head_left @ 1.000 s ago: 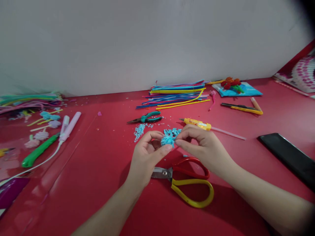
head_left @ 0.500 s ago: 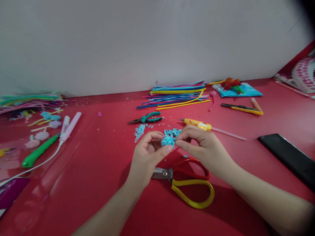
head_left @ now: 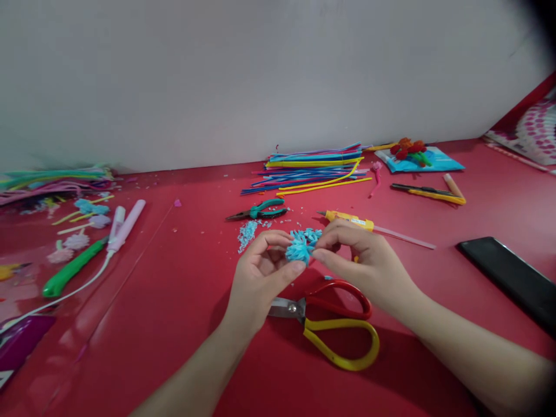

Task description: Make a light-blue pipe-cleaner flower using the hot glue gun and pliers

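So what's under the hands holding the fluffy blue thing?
Scissors with one red and one yellow handle lie on the red table, below the left hand and right hand pinching the blue fluffy ball. The left hand covers the blade tips.

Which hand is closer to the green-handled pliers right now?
Left. The left hand sits just below the pliers, near the blue clippings; the right hand lies farther off, to their right.

No text, label or number can be read anywhere.
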The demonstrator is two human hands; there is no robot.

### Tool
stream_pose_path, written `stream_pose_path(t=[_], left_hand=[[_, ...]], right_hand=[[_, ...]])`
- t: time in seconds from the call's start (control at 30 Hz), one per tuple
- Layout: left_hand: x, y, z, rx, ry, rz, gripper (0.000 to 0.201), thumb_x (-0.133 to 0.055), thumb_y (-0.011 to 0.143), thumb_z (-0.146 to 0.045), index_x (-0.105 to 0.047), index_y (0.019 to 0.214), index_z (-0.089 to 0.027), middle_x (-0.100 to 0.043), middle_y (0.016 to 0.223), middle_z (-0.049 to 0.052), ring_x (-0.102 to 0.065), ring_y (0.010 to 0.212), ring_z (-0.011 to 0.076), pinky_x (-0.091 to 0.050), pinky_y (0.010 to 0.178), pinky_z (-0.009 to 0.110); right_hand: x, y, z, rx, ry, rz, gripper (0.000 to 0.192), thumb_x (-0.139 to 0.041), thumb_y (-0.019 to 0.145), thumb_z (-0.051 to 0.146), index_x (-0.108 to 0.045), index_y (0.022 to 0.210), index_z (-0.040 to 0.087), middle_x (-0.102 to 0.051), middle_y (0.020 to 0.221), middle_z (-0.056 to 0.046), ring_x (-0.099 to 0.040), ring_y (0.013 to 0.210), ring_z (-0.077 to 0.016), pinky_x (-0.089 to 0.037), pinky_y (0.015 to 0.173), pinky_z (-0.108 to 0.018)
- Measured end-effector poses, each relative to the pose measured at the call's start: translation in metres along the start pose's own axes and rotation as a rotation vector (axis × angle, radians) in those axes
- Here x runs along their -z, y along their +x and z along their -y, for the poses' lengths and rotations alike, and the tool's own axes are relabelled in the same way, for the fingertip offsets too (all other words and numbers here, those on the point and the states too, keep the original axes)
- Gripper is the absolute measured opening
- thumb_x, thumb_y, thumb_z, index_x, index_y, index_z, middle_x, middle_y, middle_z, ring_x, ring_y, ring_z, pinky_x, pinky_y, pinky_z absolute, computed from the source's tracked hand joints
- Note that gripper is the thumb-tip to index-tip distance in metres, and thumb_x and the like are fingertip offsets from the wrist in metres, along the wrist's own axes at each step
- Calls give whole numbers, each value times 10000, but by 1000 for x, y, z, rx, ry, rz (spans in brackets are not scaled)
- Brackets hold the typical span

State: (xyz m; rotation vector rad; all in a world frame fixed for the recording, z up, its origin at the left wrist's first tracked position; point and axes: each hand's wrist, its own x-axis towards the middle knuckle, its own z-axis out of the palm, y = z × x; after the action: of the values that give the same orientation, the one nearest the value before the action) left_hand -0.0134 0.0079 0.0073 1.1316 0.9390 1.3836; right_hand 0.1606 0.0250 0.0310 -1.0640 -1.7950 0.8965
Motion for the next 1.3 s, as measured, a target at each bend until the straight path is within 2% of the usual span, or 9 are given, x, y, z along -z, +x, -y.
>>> stream_pose_path(t=[0.17,0.3,0.47,0.67,0.9,1.3], left_hand=[[-1,-1,-2,-153,127,-7,228,-749,697,-135,-636,873,-227,-564,1026,27,-580,851,146,-492,753,259],[-1,-6,-2,-346,404,-41,232,-725,724,-128,-628,905,-236,-522,1064,52,-548,949,191,-477,799,298],[0,-14,1,-508,635,-40,311,-712,721,-92,-597,958,-257,-497,1093,57,-504,1034,224,-466,851,347],[4,-13,5,-674,719,-39,326,-703,708,-59,-585,967,-218,-514,1068,67,-522,1006,226,-505,837,393],[2,-12,3,-782,736,-50,346,-717,686,-21,-588,960,-188,-524,1058,63,-542,984,199,-521,822,347],[4,-11,3,-744,709,-39,333,-731,694,-49,-581,953,-195,-538,1039,57,-532,1001,217,-507,841,390]], right_hand=[[6,-5,8,195,-182,-177,111,-568,837,139,-581,775,231,-593,782,-21,-556,744,-165,-446,670,-317],[1,-13,12,357,-316,-152,42,-608,837,195,-587,857,225,-591,837,-45,-561,809,-184,-467,729,-341],[-8,-16,9,393,-338,-137,67,-628,844,239,-569,846,207,-593,842,-46,-559,807,-181,-463,739,-359],[-10,-14,9,406,-291,-153,39,-627,833,191,-589,833,182,-601,826,-42,-559,781,-171,-456,704,-347],[-9,-19,15,413,-280,-153,17,-624,836,148,-622,820,151,-599,810,-45,-559,777,-152,-456,711,-309],[-6,-15,15,439,-287,-130,26,-633,836,156,-627,814,145,-589,798,-38,-564,748,-143,-449,701,-304]])
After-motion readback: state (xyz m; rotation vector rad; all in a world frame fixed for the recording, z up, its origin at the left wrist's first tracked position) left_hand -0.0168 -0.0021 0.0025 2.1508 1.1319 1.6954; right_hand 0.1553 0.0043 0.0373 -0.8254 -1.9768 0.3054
